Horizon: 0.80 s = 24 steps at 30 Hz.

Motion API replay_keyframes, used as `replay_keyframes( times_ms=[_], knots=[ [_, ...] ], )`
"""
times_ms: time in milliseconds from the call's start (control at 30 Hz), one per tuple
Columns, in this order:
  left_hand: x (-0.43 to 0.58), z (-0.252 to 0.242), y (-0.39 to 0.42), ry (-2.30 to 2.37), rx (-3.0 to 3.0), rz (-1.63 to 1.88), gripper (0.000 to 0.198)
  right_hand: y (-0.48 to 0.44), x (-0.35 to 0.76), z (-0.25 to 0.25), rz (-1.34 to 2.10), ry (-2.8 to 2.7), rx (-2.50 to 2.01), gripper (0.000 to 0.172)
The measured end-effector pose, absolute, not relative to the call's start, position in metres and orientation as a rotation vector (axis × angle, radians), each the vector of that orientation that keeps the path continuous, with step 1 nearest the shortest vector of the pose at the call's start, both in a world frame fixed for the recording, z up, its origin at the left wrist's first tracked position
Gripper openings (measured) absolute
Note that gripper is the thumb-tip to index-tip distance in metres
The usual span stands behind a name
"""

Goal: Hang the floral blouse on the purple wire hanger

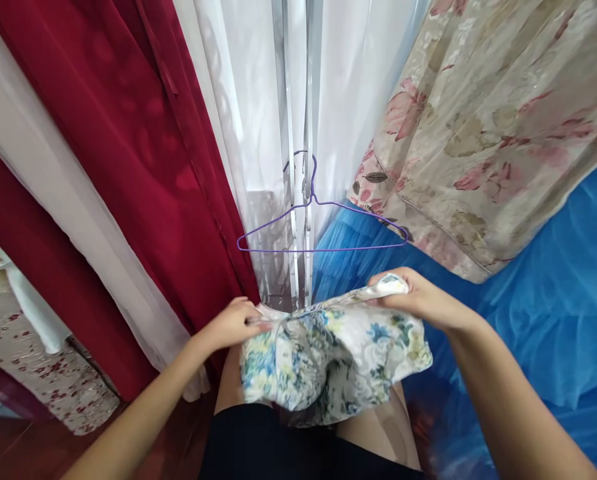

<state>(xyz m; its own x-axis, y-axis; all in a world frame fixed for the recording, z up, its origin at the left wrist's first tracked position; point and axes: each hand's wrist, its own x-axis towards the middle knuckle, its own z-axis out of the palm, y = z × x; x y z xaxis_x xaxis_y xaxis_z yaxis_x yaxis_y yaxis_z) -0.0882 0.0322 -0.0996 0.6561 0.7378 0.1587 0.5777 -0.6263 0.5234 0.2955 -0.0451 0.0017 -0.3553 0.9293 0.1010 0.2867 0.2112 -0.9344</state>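
A small floral garment (pixel 298 367), white with blue, yellow and green flowers, hangs spread between my hands above my lap. My left hand (pixel 238 323) pinches its upper left edge. At the upper right corner, my right hand (pixel 403 293) grips the cloth, where the edge folds over near the fingers. Its lower part droops in loose folds, and I cannot make out its exact kind. Just beyond the garment, a purple hanger (pixel 323 227) hangs with no clothing on it, its hook up by narrow white strips (pixel 294 120).
Dark red cloth (pixel 143 167) and white drapes (pixel 248 87) hang at left and centre. A cream dress with pink flowers (pixel 478 133) hangs at right over blue tulle (pixel 538 320). Flower-dotted fabric (pixel 53 380) reaches near the reddish floor (pixel 18 447) at lower left.
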Motion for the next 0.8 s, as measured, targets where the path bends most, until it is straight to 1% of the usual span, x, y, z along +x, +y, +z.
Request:
replay_keyframes(
  times_ms=[67,100,133,200,233,300,400,533,600,633,700,733,767,800],
  knots=[
    [-0.117,-0.086,0.059,1.185,2.532,0.575,0.041,-0.026,0.293,0.003,0.954,-1.809,-1.172,0.019],
    [-0.129,-0.077,0.071,1.264,2.569,0.613,0.035,-0.015,0.29,0.001,0.837,-1.817,-1.179,0.023],
    [-0.137,-0.067,0.082,1.334,2.594,0.665,0.031,-0.003,0.286,-0.002,0.704,-1.809,-1.181,0.033],
    [-0.146,-0.046,0.1,1.466,2.632,0.772,0.029,0.021,0.276,-0.012,0.45,-1.755,-1.188,0.051],
    [-0.146,-0.035,0.106,1.516,2.649,0.827,0.03,0.033,0.272,-0.018,0.366,-1.732,-1.204,0.054],
    [-0.137,-0.013,0.114,1.56,2.693,0.935,0.031,0.05,0.264,-0.031,0.312,-1.737,-1.261,0.05],
    [-0.109,0.014,0.114,1.485,2.759,1.07,0.029,0.056,0.252,-0.046,0.349,-1.794,-1.309,0.044],
    [-0.064,0.031,0.103,1.168,2.752,1.096,0.016,0.032,0.24,-0.054,0.343,-1.843,-1.255,0.047],
    [-0.047,0.032,0.097,1.07,2.667,1.128,0.01,0.017,0.246,-0.054,0.292,-1.78,-1.234,0.054],
    [-0.041,0.033,0.094,1.063,2.619,1.158,0.01,0.012,0.254,-0.053,0.228,-1.69,-1.24,0.06],
    [-0.034,0.033,0.088,1.092,2.544,1.211,0.018,0.007,0.276,-0.047,0.033,-1.432,-1.263,0.073],
    [-0.032,0.033,0.086,1.107,2.521,1.221,0.021,0.008,0.29,-0.043,-0.055,-1.326,-1.272,0.075],
    [-0.031,0.034,0.085,1.117,2.509,1.221,0.024,0.01,0.304,-0.037,-0.107,-1.268,-1.278,0.073],
    [-0.032,0.036,0.084,1.127,2.506,1.218,0.026,0.012,0.318,-0.03,-0.098,-1.289,-1.286,0.065]
  ],
)
